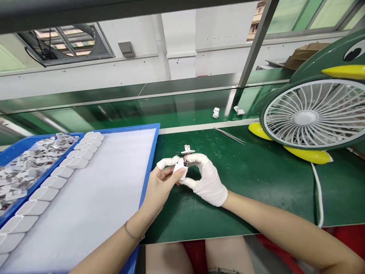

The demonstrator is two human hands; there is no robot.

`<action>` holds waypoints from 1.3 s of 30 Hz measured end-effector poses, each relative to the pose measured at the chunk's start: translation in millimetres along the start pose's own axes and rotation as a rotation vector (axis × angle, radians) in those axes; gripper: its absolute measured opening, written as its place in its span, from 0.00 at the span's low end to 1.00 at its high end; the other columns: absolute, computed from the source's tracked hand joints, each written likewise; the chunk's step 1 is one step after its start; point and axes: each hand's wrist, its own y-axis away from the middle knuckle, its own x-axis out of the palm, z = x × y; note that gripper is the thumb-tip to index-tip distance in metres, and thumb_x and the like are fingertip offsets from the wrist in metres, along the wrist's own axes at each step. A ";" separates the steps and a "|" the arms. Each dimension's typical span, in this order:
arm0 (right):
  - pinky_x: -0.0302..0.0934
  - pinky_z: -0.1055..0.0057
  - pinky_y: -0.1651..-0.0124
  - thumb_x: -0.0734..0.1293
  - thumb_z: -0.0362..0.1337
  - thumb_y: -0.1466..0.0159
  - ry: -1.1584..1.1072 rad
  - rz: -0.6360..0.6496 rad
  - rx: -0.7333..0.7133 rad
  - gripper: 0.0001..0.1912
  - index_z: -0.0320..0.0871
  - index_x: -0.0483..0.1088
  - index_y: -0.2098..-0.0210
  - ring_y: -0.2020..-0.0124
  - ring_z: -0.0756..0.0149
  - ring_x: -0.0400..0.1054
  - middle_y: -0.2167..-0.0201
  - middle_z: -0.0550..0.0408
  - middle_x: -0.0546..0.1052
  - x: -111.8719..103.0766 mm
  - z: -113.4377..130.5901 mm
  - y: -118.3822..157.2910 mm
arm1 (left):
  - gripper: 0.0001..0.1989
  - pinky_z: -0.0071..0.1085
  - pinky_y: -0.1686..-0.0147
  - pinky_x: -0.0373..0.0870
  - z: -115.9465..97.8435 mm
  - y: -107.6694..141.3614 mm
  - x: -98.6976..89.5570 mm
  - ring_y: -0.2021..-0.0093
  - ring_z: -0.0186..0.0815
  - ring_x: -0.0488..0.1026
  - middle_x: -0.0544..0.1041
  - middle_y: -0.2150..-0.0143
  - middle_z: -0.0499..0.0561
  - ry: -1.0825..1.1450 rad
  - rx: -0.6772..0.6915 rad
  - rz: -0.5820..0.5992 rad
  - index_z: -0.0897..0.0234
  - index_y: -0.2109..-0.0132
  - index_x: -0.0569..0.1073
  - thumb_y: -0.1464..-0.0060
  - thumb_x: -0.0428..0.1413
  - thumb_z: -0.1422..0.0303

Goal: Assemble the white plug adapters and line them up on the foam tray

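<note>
Between my two hands is a small white plastic housing point(180, 169) with thin red and dark wires coming out of its top. My left hand point(165, 175), bare apart from white covers on some fingertips, pinches the housing between thumb and fingers. My right hand point(208, 179), in a white glove, curves round from the other side. Its fingertips press at the wires and at the housing's lower edge. A white plug piece with two flat prongs point(187, 149) sits just beyond the fingers, by the wires.
At left, a blue tray point(155, 140) holds a row of white housings point(61, 172); another blue tray point(28, 137) is heaped with wired white parts. Tweezers point(229, 136) and two small white pieces point(216, 112) lie further back. A green fan point(306, 118) stands right, its white cable point(318, 194) trailing forward.
</note>
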 end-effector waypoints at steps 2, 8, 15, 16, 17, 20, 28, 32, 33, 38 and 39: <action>0.69 0.64 0.53 0.72 0.33 0.45 -0.026 0.020 0.055 0.23 0.44 0.63 0.52 0.57 0.64 0.71 0.56 0.51 0.72 -2.8 -1.6 1.9 | 0.16 0.24 0.73 0.68 -0.6 1.3 -2.5 0.72 0.29 0.71 0.77 0.71 0.47 -0.068 0.010 0.010 0.63 0.59 0.68 0.52 0.63 0.63; 0.67 0.66 0.49 0.73 0.33 0.45 0.034 0.057 0.020 0.20 0.46 0.67 0.54 0.55 0.65 0.71 0.57 0.54 0.75 -11.2 1.1 2.2 | 0.15 0.27 0.63 0.70 -3.0 5.4 -9.8 0.68 0.30 0.72 0.78 0.66 0.48 -0.419 0.196 0.051 0.62 0.54 0.70 0.48 0.60 0.64; 0.65 0.64 0.48 0.70 0.33 0.42 0.066 0.100 -0.145 0.16 0.46 0.66 0.55 0.52 0.64 0.68 0.57 0.53 0.74 -15.1 4.3 -0.3 | 0.12 0.26 0.60 0.71 -0.5 2.5 -12.5 0.61 0.32 0.73 0.75 0.61 0.49 -0.428 0.214 0.197 0.62 0.57 0.70 0.47 0.58 0.63; 0.64 0.62 0.47 0.70 0.33 0.42 0.087 0.113 -0.160 0.16 0.47 0.66 0.55 0.51 0.62 0.67 0.57 0.53 0.73 -15.0 3.6 -0.6 | 0.11 0.26 0.62 0.72 0.0 2.3 -12.6 0.63 0.32 0.72 0.75 0.62 0.49 -0.408 0.203 0.208 0.63 0.59 0.70 0.47 0.58 0.63; 0.63 0.59 0.46 0.71 0.33 0.43 0.113 0.129 -0.169 0.16 0.47 0.66 0.56 0.49 0.60 0.66 0.57 0.53 0.72 -14.9 2.8 -0.9 | 0.10 0.26 0.64 0.72 0.5 2.3 -12.6 0.64 0.31 0.72 0.74 0.64 0.49 -0.401 0.202 0.210 0.64 0.61 0.70 0.46 0.57 0.63; 0.61 0.56 0.46 0.70 0.34 0.43 0.150 0.167 -0.149 0.15 0.48 0.66 0.57 0.48 0.58 0.64 0.56 0.51 0.70 -14.5 0.5 -1.7 | 0.09 0.25 0.67 0.71 1.3 3.5 -12.7 0.68 0.30 0.72 0.73 0.68 0.47 -0.470 0.287 0.172 0.64 0.64 0.68 0.47 0.59 0.64; 0.58 0.54 0.41 0.69 0.37 0.43 -0.133 0.334 0.047 0.36 0.45 0.50 0.40 0.41 0.55 0.57 0.39 0.43 0.56 -22.4 7.3 4.6 | 0.23 0.29 0.62 0.72 11.3 5.4 -24.6 0.60 0.34 0.75 0.77 0.56 0.51 -0.795 0.622 0.048 0.58 0.48 0.61 0.49 0.60 0.69; 0.61 0.58 0.44 0.68 0.35 0.39 -0.042 0.240 -0.088 0.21 0.48 0.61 0.48 0.47 0.60 0.64 0.49 0.49 0.67 -23.5 11.6 2.9 | 0.35 0.32 0.54 0.73 12.2 2.3 -25.9 0.57 0.34 0.76 0.77 0.53 0.52 -0.808 0.752 0.125 0.56 0.38 0.50 0.48 0.59 0.74; 0.62 0.59 0.46 0.67 0.34 0.38 -0.030 0.229 -0.111 0.18 0.49 0.62 0.49 0.49 0.61 0.65 0.51 0.50 0.68 -23.3 11.5 1.8 | 0.34 0.32 0.54 0.73 11.3 1.4 -25.3 0.56 0.34 0.76 0.77 0.53 0.52 -0.812 0.763 0.125 0.56 0.38 0.53 0.48 0.59 0.74; 0.64 0.58 0.50 0.65 0.39 0.36 -0.073 0.236 -0.054 0.13 0.47 0.63 0.53 0.53 0.60 0.67 0.57 0.49 0.71 -23.0 8.5 -0.9 | 0.25 0.27 0.61 0.75 6.3 -2.1 -23.1 0.61 0.33 0.77 0.78 0.58 0.52 -0.762 0.849 0.115 0.57 0.45 0.66 0.49 0.60 0.74; 0.64 0.58 0.50 0.64 0.40 0.36 -0.090 0.244 -0.021 0.11 0.47 0.64 0.54 0.53 0.60 0.68 0.57 0.49 0.71 -23.2 8.6 -0.6 | 0.24 0.28 0.61 0.75 5.3 -2.2 -22.7 0.61 0.33 0.77 0.78 0.57 0.52 -0.747 0.876 0.114 0.57 0.46 0.68 0.50 0.60 0.75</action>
